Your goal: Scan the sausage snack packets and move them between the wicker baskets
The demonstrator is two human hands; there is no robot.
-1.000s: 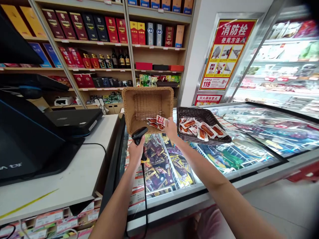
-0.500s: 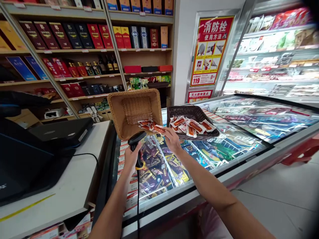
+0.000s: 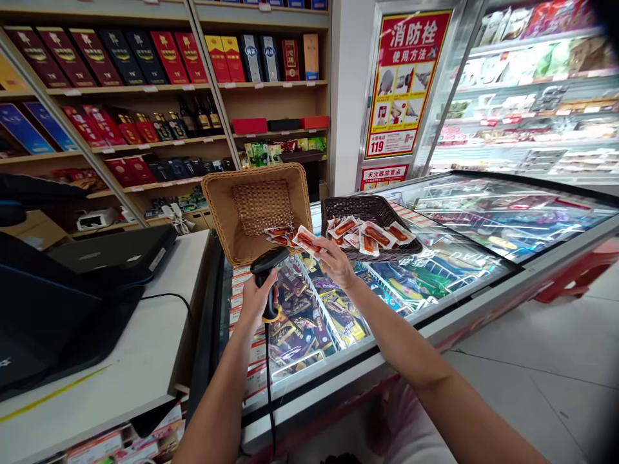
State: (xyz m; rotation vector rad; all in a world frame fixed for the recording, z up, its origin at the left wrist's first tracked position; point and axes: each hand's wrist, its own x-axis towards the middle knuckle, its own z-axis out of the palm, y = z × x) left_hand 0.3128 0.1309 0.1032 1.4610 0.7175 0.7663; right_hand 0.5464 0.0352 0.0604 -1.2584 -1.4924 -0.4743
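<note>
— At the freezer, status?
— Apparently partway: left, tan basket, some packets; right, dark basket, more packets.
— Grip?
— Left hand: wrapped around the scanner. Right hand: pinching one packet, tan basket's near right corner.

Black scanner, upright, near a slanted, clear-wrapped reddish-brown sausage

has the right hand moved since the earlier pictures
Yes, rightward, judged against the dark basket: a second ago the right hand was mostly left of its left edge; now mostly right of it.
</note>
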